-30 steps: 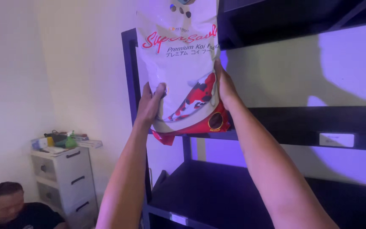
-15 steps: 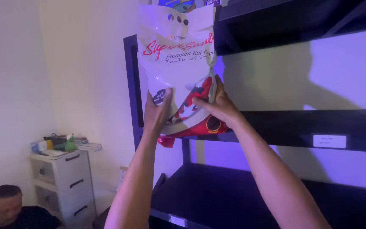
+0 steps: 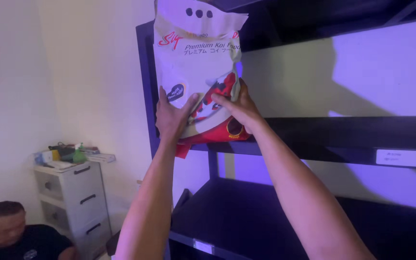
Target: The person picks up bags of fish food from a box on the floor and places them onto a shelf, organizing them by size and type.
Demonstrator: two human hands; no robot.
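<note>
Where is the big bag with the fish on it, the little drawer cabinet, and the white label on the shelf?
bag [image 3: 196, 72], head view, on its white front panel.
drawer cabinet [image 3: 75, 195], head view, on a drawer front.
white label [image 3: 397, 157], head view, on its middle.

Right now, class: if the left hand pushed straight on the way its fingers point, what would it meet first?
The left hand already presses the bag; its fingers point up and right along the bag's front, probably toward the right hand, though depth is unclear.
</note>
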